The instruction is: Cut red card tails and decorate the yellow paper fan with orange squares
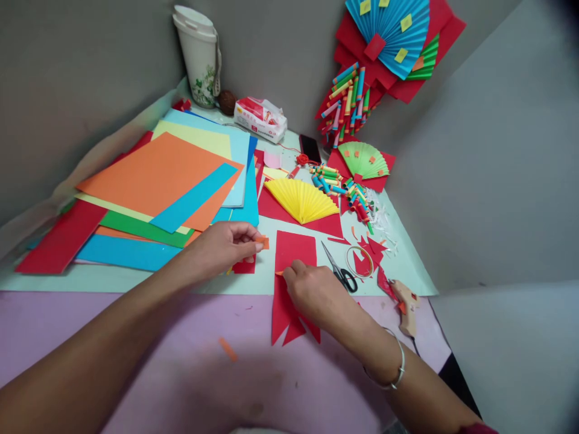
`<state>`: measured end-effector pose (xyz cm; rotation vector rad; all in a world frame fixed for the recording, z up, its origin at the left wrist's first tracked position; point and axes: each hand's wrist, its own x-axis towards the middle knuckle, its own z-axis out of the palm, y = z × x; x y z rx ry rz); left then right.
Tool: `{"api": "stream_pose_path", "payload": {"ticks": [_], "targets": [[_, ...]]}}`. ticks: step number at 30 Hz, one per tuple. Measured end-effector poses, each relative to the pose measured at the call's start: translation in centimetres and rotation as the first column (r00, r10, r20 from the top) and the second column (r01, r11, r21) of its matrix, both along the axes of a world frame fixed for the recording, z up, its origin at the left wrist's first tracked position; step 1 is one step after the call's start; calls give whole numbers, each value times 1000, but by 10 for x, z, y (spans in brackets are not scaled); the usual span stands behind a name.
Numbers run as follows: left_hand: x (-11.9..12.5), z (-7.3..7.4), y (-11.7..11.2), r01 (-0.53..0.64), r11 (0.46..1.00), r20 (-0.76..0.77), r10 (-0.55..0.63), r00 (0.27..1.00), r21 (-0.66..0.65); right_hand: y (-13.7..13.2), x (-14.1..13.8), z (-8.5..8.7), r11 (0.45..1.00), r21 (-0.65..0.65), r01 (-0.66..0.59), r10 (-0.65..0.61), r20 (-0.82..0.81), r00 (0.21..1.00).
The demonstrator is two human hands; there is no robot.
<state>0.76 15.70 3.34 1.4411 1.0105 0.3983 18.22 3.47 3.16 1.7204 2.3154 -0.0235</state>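
Observation:
A small orange paper piece (265, 242) is pinched between the thumb and fingers of my left hand (226, 246). My right hand (316, 292) is closed over a red paper strip (296, 246) with pointed tails at its near end. Another orange paper bit (279, 273) pokes out at the right fingertips. Black-handled scissors (344, 277) lie just beyond the right hand, beside a roll of tape (359, 262). Under and behind the left fingertips is a smaller red paper piece (246, 265). A pleated yellow paper fan (301, 202) rests on red paper farther back.
Stacked coloured paper sheets (158, 175) cover the left side. A glue gun (406, 307) lies at the right edge. Rolled paper tubes (325, 179), a light green fan (364, 160), a phone (310, 148), a tissue pack (261, 119) and a white cup (198, 57) stand or lie behind.

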Motion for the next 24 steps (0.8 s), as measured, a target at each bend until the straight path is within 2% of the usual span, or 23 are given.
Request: {"api": "stream_pose_path", "payload": {"ticks": [3, 5, 7, 8, 10, 12, 13, 15, 18, 24], "targets": [[-1, 3, 0, -21, 1000, -27, 21, 999, -10, -7, 2, 11, 988, 41, 152, -138, -245, 960], [-1, 2, 1, -14, 1000, -27, 14, 1000, -7, -15, -1, 20, 982, -40, 185, -179, -507, 843], [-2, -1, 2, 12, 1000, -18, -12, 1000, 12, -20, -7, 23, 979, -171, 109, -198, -696, 691], [-2, -3, 3, 26, 999, -24, -25, 999, 32, -20, -9, 22, 976, -192, 100, -211, -748, 629], [-2, -8, 4, 53, 994, -61, -47, 997, 100, -16, -12, 15, 968, -135, 210, -230, -808, 542], [-1, -13, 2, 98, 970, -114, -73, 991, 224, -6, -10, 2, 915, -6, 403, -221, -844, 490], [0, -16, 1, 128, 943, -144, -87, 986, 306, 0, -9, -5, 885, 48, 464, -204, -854, 478], [3, -21, -4, 198, 864, -215, -107, 971, 463, 11, -6, -19, 853, 131, 504, -156, -859, 487], [7, -28, -9, 285, 763, -307, -119, 944, 580, 20, -6, -36, 851, 177, 494, -114, -856, 503], [8, -36, -10, 359, 717, -396, -125, 910, 598, 20, -10, -50, 874, 192, 446, -103, -824, 556]]}}
